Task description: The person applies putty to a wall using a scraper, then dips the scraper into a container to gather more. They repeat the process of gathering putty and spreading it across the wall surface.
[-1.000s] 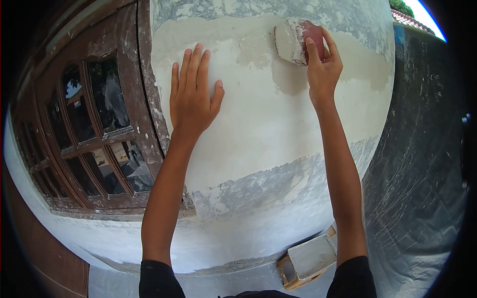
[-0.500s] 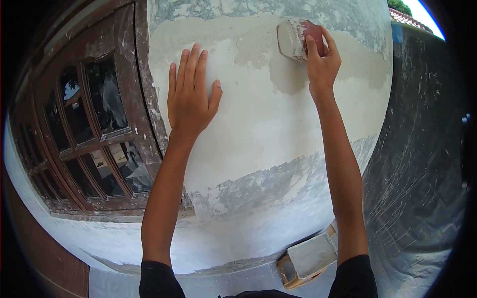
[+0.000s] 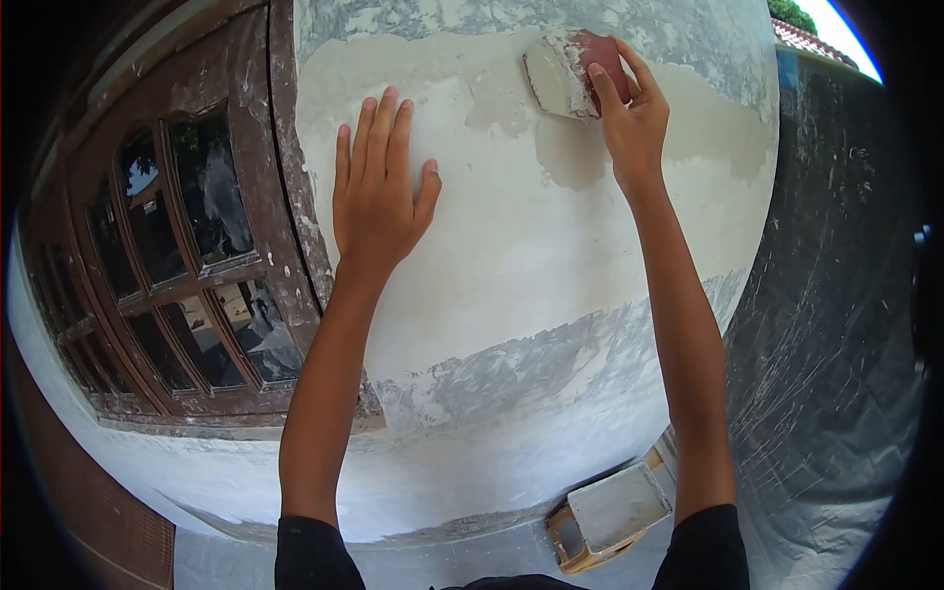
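Note:
My left hand [image 3: 382, 192] lies flat on the pale plastered wall [image 3: 482, 256], its fingers spread and pointing up. Up and to the right, my right hand [image 3: 634, 113] grips a scraper [image 3: 562, 77] by its dark red part. The scraper's wide blade is coated with whitish paste and rests against the wall near the edge of the smooth coat. Darker, damp-looking patches [image 3: 573, 155] show on the wall just below the blade. Grey mottled wall shows above and below the pale coat.
A brown wooden window frame [image 3: 187, 285] with glass panes is at the left. Low at the right, a tray [image 3: 619, 506] with grey-white contents sits on a wooden stand [image 3: 590, 562]. A dark, splattered sheet [image 3: 816, 324] hangs along the right side.
My right hand has moved slightly left with the scraper, which is now tilted a little differently. My left hand has stayed almost in place.

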Demonstrator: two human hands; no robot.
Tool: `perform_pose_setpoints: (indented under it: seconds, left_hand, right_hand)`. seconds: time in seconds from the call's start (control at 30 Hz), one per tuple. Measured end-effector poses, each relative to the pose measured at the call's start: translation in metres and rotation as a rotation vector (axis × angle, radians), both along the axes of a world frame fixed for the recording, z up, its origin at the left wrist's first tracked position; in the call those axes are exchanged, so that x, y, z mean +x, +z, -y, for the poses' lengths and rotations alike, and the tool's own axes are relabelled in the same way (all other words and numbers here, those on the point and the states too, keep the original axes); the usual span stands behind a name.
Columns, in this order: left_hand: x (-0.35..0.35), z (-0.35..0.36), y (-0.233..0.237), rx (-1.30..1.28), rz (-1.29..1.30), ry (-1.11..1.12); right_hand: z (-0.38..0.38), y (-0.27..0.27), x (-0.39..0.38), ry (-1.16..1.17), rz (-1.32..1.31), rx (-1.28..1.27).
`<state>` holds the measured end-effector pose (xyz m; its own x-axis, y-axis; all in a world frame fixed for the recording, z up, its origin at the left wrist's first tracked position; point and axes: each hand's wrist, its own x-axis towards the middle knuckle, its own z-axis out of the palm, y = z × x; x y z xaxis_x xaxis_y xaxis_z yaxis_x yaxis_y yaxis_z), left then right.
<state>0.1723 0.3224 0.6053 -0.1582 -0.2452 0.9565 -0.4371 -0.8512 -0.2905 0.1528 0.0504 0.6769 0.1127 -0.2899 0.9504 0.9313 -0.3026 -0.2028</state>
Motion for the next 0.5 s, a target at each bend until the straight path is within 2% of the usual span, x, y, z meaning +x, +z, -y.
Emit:
perform_pose_setpoints:
  seconds: [0.13, 0.17, 0.23, 0.27, 0.37, 0.4, 0.43, 0.5]
  left_hand:
    - [0.001, 0.0, 0.0, 0.006, -0.003, 0.005]
    - [0.0, 0.0, 0.0, 0.006, -0.001, 0.006]
    - [-0.001, 0.0, 0.0, 0.003, -0.01, 0.004]
    - [0.0, 0.0, 0.0, 0.001, -0.009, 0.005]
    - [0.002, 0.0, -0.001, 0.005, 0.0, 0.002]
    - [0.001, 0.0, -0.001, 0.007, -0.004, 0.008]
    - [0.001, -0.001, 0.0, 0.008, -0.005, 0.016]
    - [0.0, 0.0, 0.0, 0.005, -0.004, 0.012]
  right_hand:
    - [0.007, 0.008, -0.001, -0.087, -0.077, 0.192]
    - [0.006, 0.008, -0.002, -0.085, -0.076, 0.192]
    - [0.005, 0.007, -0.002, 0.058, 0.007, 0.134]
    - [0.0, 0.004, -0.005, 0.009, -0.005, 0.046]
    - [0.004, 0.006, 0.0, -0.096, -0.059, 0.062]
    - [0.009, 0.011, 0.003, -0.05, -0.047, 0.148]
    - [0.013, 0.01, 0.006, -0.049, -0.047, 0.147]
    - [0.011, 0.011, 0.003, 0.1, 0.038, 0.142]
